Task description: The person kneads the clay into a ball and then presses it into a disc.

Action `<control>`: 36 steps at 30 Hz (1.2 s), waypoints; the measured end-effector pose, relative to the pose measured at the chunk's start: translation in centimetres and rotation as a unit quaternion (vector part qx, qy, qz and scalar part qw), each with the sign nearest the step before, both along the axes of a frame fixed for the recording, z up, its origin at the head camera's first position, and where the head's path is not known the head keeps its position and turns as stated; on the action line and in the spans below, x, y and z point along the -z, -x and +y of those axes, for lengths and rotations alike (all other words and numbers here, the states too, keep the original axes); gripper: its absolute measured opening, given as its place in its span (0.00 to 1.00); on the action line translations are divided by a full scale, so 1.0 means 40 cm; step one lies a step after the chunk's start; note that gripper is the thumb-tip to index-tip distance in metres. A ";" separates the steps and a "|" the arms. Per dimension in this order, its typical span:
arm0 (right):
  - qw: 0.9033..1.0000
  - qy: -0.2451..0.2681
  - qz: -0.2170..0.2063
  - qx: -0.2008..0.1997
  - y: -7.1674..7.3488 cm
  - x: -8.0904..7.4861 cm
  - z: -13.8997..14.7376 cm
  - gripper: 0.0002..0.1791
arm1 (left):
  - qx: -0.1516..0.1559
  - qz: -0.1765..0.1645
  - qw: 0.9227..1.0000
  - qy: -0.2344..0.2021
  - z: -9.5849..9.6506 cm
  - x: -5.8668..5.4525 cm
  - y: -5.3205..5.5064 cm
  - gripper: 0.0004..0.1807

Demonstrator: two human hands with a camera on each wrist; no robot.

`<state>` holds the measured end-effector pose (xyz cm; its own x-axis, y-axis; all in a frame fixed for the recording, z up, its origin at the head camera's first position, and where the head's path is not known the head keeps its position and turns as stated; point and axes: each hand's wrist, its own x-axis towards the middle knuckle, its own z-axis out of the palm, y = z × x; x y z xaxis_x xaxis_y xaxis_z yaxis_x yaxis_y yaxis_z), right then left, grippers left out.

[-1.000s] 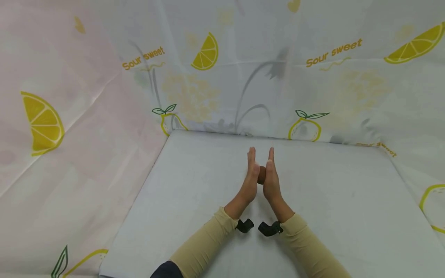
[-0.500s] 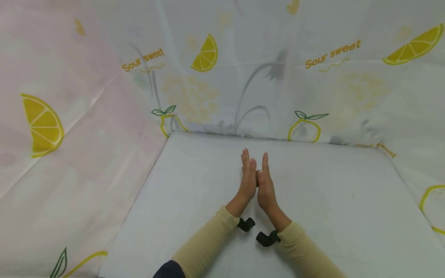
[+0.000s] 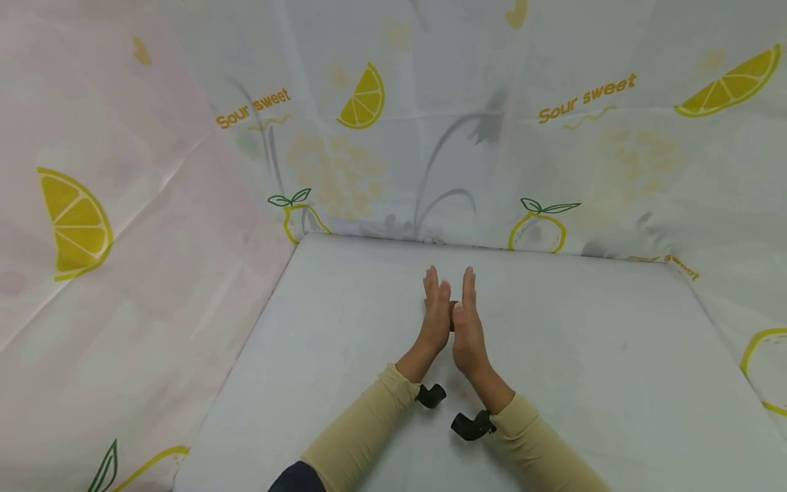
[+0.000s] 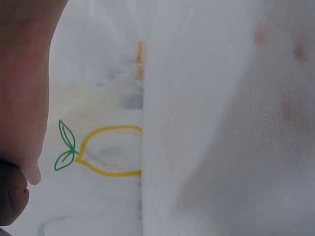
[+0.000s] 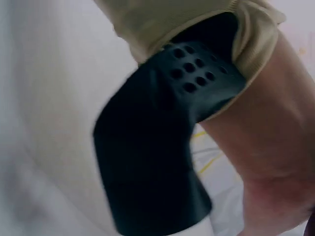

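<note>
Fingers (image 3: pixel 469 285) of the left hand (image 3: pixel 434 320) and right hand (image 3: pixel 470 335) stand straight, uncurled, with the brown clay-like lump (image 3: pixel 451 317) between the two hands above the white tabletop (image 3: pixel 590 348), presumably so that opposing pressure supports it.

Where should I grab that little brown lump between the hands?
Probably pinch the brown lump by its rounded exposed part, coming from above. The left hand and right hand cover its two sides, but the head view shows a strip of it between them.
</note>
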<state>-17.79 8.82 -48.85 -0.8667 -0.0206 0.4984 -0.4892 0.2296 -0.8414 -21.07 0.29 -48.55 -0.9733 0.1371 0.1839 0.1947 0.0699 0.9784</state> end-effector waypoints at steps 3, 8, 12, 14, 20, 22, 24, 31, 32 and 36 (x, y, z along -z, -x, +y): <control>1.000 0.011 0.005 -0.001 0.007 -0.010 0.006 0.34 | 0.007 -0.002 1.000 0.010 0.000 0.004 -0.003 0.53; 0.999 0.047 -0.016 -0.009 0.025 -0.021 0.023 0.33 | 0.029 -0.004 0.999 0.020 0.006 0.012 -0.015 0.52; 0.994 0.092 -0.050 -0.023 0.037 -0.025 0.038 0.32 | 0.061 -0.005 0.998 0.014 0.011 0.014 -0.028 0.51; 0.992 0.107 -0.066 -0.025 0.043 -0.025 0.044 0.33 | 0.078 -0.001 0.997 0.006 0.012 0.012 -0.031 0.50; 0.988 0.125 -0.091 -0.027 0.068 -0.014 0.054 0.36 | 0.115 0.014 0.993 -0.016 0.008 -0.002 -0.033 0.50; 0.988 0.124 -0.091 -0.016 0.074 -0.006 0.056 0.37 | 0.121 0.022 0.992 -0.016 0.008 -0.004 -0.032 0.50; 0.988 0.120 -0.095 -0.004 0.078 0.004 0.058 0.37 | 0.126 0.028 0.992 -0.013 0.006 -0.007 -0.032 0.50; 0.991 0.081 -0.108 0.010 0.079 0.038 0.061 0.33 | 0.124 0.056 0.991 -0.020 0.000 -0.011 -0.030 0.50; 0.991 0.078 -0.106 0.011 0.079 0.042 0.061 0.32 | 0.123 0.062 0.990 -0.021 -0.001 -0.013 -0.029 0.49; 0.992 0.073 -0.099 0.004 0.070 0.051 0.054 0.30 | 0.110 0.066 0.991 -0.025 -0.004 -0.020 -0.028 0.49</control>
<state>-20.61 10.97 -50.90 -0.9479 0.0474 0.3149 -0.3091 0.1011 -0.9456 -19.97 0.11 -47.75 -0.8878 0.3317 0.3190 0.3260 -0.0357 0.9447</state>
